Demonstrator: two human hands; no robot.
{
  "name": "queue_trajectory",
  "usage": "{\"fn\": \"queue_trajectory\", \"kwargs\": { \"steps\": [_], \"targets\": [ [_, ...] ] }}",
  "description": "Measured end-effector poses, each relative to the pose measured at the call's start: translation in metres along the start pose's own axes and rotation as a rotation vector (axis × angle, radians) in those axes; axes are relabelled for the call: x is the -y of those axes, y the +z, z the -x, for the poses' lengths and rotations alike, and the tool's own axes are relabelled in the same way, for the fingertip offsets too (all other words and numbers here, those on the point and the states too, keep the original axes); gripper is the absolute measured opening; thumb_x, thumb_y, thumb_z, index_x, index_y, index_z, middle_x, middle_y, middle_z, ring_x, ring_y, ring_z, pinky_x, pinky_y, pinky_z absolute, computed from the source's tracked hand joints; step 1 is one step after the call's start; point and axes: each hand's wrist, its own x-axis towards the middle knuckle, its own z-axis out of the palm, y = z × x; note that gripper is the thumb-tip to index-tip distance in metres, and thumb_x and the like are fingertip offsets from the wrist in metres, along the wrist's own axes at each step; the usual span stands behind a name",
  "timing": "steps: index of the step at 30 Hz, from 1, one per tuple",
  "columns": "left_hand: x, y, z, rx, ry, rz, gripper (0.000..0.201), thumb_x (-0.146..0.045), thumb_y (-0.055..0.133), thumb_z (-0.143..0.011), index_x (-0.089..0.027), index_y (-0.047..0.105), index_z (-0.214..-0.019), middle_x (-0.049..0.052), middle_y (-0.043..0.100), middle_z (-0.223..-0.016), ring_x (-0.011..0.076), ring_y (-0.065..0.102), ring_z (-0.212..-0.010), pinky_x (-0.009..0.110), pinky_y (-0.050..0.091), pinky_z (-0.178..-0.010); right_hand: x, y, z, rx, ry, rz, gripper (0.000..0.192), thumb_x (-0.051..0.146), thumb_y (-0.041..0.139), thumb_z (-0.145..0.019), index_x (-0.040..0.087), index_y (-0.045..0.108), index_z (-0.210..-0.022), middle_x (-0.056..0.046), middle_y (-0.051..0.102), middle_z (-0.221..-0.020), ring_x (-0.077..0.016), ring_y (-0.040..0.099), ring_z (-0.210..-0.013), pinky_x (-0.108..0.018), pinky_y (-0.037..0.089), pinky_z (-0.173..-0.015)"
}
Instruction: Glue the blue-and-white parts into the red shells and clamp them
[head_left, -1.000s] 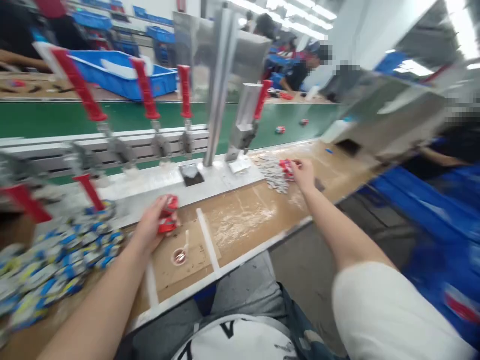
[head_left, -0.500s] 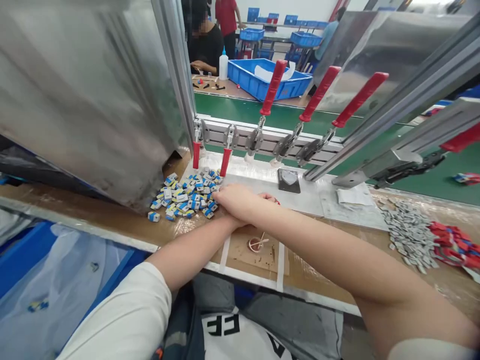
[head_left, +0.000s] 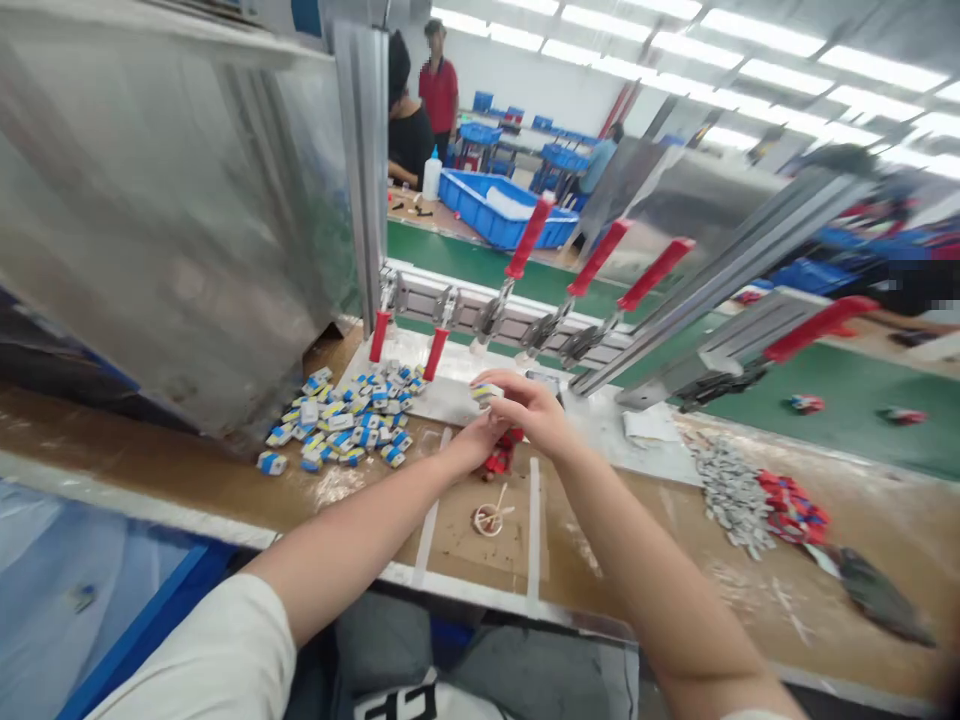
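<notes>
My right hand (head_left: 536, 408) is closed on a small white, blue and yellow block (head_left: 486, 393), pinched at the fingertips above the bench. Right beside it, my left hand (head_left: 480, 445) is closed around a red piece (head_left: 502, 456) that shows below the fingers; its full shape is hidden. To the left lies a loose pile of similar blocks (head_left: 364, 425). Nearer to me, a small round dish (head_left: 487, 519) with thin sticks in it rests on a taped-down piece of cardboard (head_left: 469, 560).
Red-handled toggle clamps (head_left: 529, 237) line a metal rail behind my hands. On the right lie grey flat pieces (head_left: 731, 495) and red-and-blue parts (head_left: 793, 508). A green conveyor belt (head_left: 847, 400) runs behind. A metal panel (head_left: 172, 220) bounds the left. Other people stand or sit beyond.
My right hand has come back from the edge of the block pile with one block. My arms are no longer crossed. The view has tilted up and turned right.
</notes>
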Motion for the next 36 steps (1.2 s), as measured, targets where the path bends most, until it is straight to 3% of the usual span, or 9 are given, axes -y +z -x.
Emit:
{"fn": "queue_trajectory", "kwargs": {
  "steps": [3,5,9,13,18,22,26,31,36],
  "targets": [
    [-0.009,0.003,-0.004,0.048,-0.039,0.087,0.051,-0.065,0.052,-0.101,-0.02,0.056,-0.124,-0.003,0.061,-0.064,0.0168,0.062,-0.047,0.018,0.034,-0.034,-0.018,-0.029,0.039,-0.294,0.068,-0.4,0.04,0.056,0.08,-0.085,0.025,0.078,-0.11,-0.007,0.077,-0.108,-0.0194,0.069,-0.086,-0.034,0.059,-0.075],
    [-0.012,0.002,-0.005,0.046,-0.007,0.14,0.056,-0.068,0.059,-0.095,-0.023,0.053,-0.128,-0.003,0.063,-0.066,0.0173,0.064,-0.048,0.017,0.035,-0.033,-0.033,-0.036,0.057,-0.421,0.111,-0.605,0.042,0.054,0.084,-0.082,0.027,0.077,-0.113,-0.005,0.077,-0.1,-0.015,0.065,-0.075,-0.029,0.058,-0.068],
    [-0.013,0.002,-0.003,0.111,0.033,0.164,0.071,-0.072,0.068,-0.087,-0.022,0.054,-0.136,0.001,0.068,-0.078,0.0161,0.066,-0.054,0.019,0.04,-0.035,-0.054,-0.031,0.069,-0.514,0.18,-0.855,0.045,0.046,0.092,-0.077,0.031,0.074,-0.116,-0.001,0.075,-0.1,-0.0097,0.061,-0.073,-0.022,0.057,-0.066],
    [-0.012,0.003,-0.003,0.12,0.006,0.151,0.069,-0.074,0.071,-0.084,-0.018,0.061,-0.122,0.004,0.069,-0.085,0.0148,0.066,-0.054,0.019,0.038,-0.034,-0.062,-0.028,0.069,-0.53,0.238,-0.942,0.049,0.05,0.096,-0.071,0.027,0.077,-0.11,0.0,0.075,-0.092,-0.0082,0.059,-0.07,-0.02,0.058,-0.067],
    [-0.013,0.004,-0.003,0.142,-0.025,0.17,0.063,-0.074,0.072,-0.084,-0.019,0.058,-0.112,0.002,0.067,-0.08,0.0149,0.065,-0.053,0.018,0.038,-0.033,-0.063,-0.03,0.073,-0.569,0.204,-0.82,0.049,0.05,0.092,-0.075,0.027,0.078,-0.115,-0.003,0.079,-0.1,-0.0129,0.066,-0.079,-0.03,0.063,-0.08],
    [-0.016,0.005,-0.003,0.145,-0.044,0.155,0.062,-0.074,0.073,-0.083,-0.019,0.056,-0.107,0.001,0.067,-0.076,0.0142,0.064,-0.05,0.018,0.037,-0.033,-0.061,-0.03,0.078,-0.581,0.132,-0.503,0.044,0.047,0.092,-0.075,0.026,0.081,-0.111,-0.006,0.08,-0.111,-0.0206,0.073,-0.098,-0.044,0.061,-0.102],
    [-0.016,0.006,-0.003,0.137,-0.048,0.128,0.062,-0.074,0.073,-0.083,-0.02,0.055,-0.106,0.0,0.066,-0.074,0.0145,0.065,-0.05,0.017,0.037,-0.033,-0.057,-0.027,0.081,-0.486,0.009,-0.246,0.037,0.047,0.088,-0.08,0.027,0.081,-0.11,-0.007,0.078,-0.121,-0.0251,0.071,-0.121,-0.047,0.054,-0.115],
    [-0.014,0.005,-0.004,0.135,-0.05,0.124,0.065,-0.076,0.074,-0.081,-0.02,0.056,-0.108,-0.001,0.065,-0.073,0.0141,0.064,-0.048,0.018,0.037,-0.032,-0.058,-0.021,0.084,-0.416,-0.045,-0.114,0.031,0.045,0.081,-0.089,0.026,0.078,-0.113,-0.009,0.077,-0.128,-0.0259,0.069,-0.131,-0.048,0.052,-0.119],
    [-0.012,0.002,-0.006,0.121,-0.048,0.088,0.066,-0.076,0.072,-0.082,-0.02,0.056,-0.111,-0.001,0.065,-0.071,0.0137,0.063,-0.048,0.018,0.037,-0.033,-0.061,-0.021,0.088,-0.431,-0.042,0.013,0.026,0.039,0.083,-0.089,0.025,0.078,-0.11,-0.01,0.077,-0.131,-0.0277,0.071,-0.129,-0.05,0.053,-0.118]
  ]
}}
